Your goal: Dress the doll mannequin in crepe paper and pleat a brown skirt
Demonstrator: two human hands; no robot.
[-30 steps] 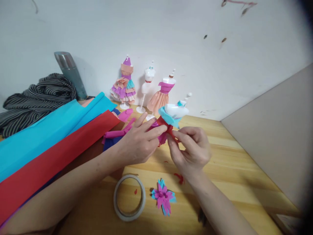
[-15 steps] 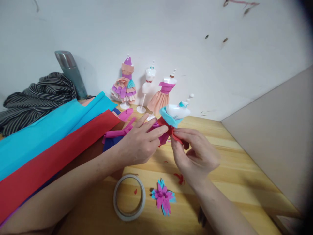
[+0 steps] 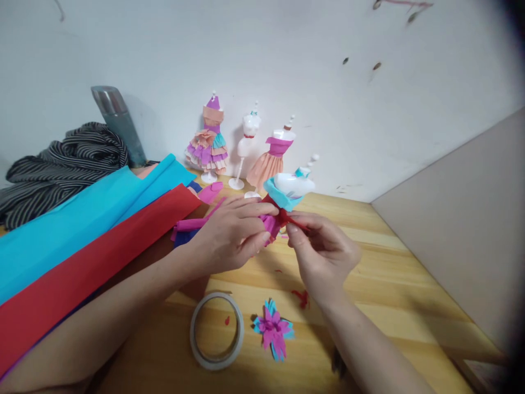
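Note:
A small white mannequin (image 3: 292,184) tilts between my hands, a turquoise paper band (image 3: 279,195) around its chest and a magenta paper skirt (image 3: 269,225) below. My left hand (image 3: 233,234) is closed around the dressed body, its index finger lying on the red waist. Between thumb and fingers of my right hand (image 3: 326,253) is the end of a red paper strip (image 3: 296,222), pulled out from the waist. The far side of the waist and most of the skirt are hidden by my fingers.
A tape roll (image 3: 193,334) and a magenta-and-turquoise paper flower (image 3: 274,329) lie in front, with red scraps (image 3: 302,299). Dressed mannequins (image 3: 212,123) stand by the wall. At left are red paper (image 3: 102,273), turquoise paper (image 3: 90,213), striped cloth (image 3: 77,153) and a bottle (image 3: 123,123).
The mannequin has shifted slightly left and down. My right hand has moved a little left, straightening the red strip. My left thumb now shows lower, apart from the index finger.

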